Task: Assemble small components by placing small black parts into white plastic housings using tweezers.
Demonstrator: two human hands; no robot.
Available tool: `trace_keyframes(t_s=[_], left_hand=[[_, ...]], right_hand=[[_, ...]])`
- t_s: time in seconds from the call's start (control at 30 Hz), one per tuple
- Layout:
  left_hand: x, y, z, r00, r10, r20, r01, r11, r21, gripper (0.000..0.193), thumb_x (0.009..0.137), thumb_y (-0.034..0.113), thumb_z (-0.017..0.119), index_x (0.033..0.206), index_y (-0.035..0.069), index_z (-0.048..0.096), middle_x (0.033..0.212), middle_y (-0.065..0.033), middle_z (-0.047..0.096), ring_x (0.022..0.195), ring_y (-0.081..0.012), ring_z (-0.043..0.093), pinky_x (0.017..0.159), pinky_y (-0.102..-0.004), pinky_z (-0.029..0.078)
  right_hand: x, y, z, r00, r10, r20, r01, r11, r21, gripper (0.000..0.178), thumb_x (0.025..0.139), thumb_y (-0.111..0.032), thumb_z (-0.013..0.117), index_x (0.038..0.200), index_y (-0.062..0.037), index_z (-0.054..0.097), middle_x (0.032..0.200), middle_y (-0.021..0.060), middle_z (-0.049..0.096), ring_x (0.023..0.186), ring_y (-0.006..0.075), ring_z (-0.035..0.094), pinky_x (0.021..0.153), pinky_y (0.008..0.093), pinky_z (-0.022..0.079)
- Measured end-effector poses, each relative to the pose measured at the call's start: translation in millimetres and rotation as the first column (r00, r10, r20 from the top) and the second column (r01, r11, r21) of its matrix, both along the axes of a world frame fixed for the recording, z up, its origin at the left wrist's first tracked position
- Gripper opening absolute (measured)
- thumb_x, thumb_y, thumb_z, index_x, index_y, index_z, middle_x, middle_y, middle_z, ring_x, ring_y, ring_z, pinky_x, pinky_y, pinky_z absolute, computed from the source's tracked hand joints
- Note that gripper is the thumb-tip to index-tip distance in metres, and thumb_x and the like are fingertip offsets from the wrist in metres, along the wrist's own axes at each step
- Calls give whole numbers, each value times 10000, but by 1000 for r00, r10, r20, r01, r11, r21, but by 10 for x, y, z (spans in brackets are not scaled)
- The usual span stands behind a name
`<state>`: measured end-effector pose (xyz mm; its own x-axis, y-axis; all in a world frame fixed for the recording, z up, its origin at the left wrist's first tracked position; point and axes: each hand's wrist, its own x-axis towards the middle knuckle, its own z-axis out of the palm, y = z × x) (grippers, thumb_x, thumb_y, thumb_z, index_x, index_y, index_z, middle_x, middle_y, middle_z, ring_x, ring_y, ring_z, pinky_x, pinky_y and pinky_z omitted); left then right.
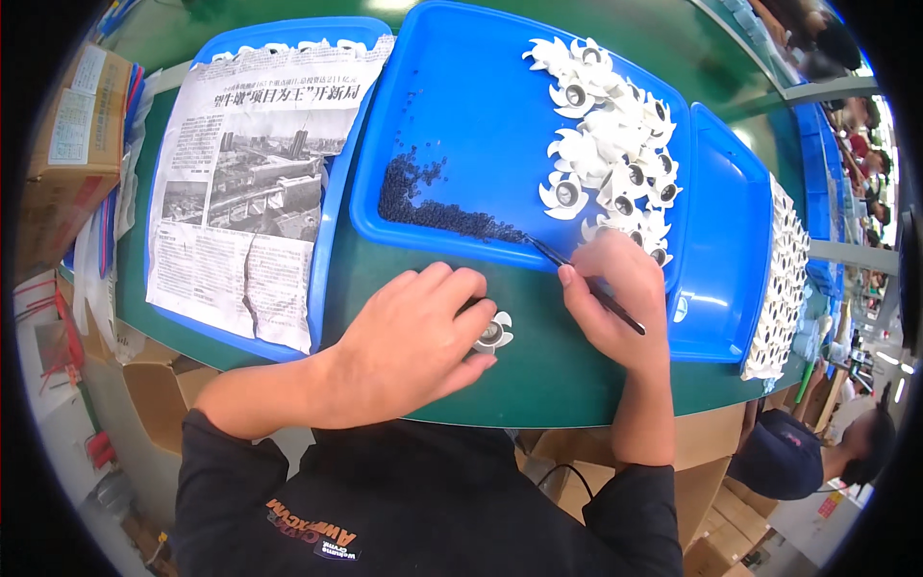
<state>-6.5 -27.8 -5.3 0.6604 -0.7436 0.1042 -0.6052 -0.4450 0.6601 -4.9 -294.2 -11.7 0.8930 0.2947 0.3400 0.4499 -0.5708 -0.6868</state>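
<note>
My left hand [409, 332] rests over the green table with its fingers curled around a white fan impeller [496, 333], whose curved blades and grey centre show past the fingertips. In my right hand [620, 293] is a pair of dark tweezers [550, 253], pinched between thumb and fingers. The tips reach over the near rim of the blue tray [481, 115], at the right end of a pile of tiny black parts [442, 219]. Whether the tips grip one is too small to tell. White impellers [615, 144] lie heaped along that tray's right side.
On the left, a newspaper [260, 144] covers another blue tray [332, 221] with white parts peeking out. A third blue tray [716, 260] stands right, beside rows of white parts [781, 279]. Cardboard boxes [82, 125] sit far left. A person [793, 452] is at lower right.
</note>
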Motion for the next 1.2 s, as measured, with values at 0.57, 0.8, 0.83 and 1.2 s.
trace_keyframes(t_s=[0.57,0.8,0.83,1.2], left_hand=[[45,30,-28,971,137,194,-163,979,120,323,748,118,863,1029,56,716,974,-60,608,888,-262,618,741,-404,471],[33,50,-70,968,169,187,-194,973,125,319,744,114,863,1019,45,716,978,-57,616,883,-259,623,732,-401,472],[36,49,-66,969,168,183,-191,975,117,320,742,111,864,1019,45,716,978,-57,616,882,-259,623,731,-402,473],[38,55,-93,968,182,175,-200,976,90,328,735,102,864,1021,41,716,970,-61,605,878,-263,616,735,-405,477]], right_hand=[[-33,0,64,992,27,122,-31,999,38,254,766,126,794,822,-39,608,795,92,660,660,261,567,586,361,420],[-223,200,84,976,201,83,-211,970,122,290,734,87,843,820,-53,603,840,94,680,700,276,607,624,388,475],[-234,227,77,969,236,73,-242,966,96,303,729,81,848,814,-57,591,847,88,676,712,273,609,632,387,474],[-225,286,19,960,267,80,-269,963,16,317,702,62,852,805,-62,579,845,67,659,712,259,595,630,384,450]])
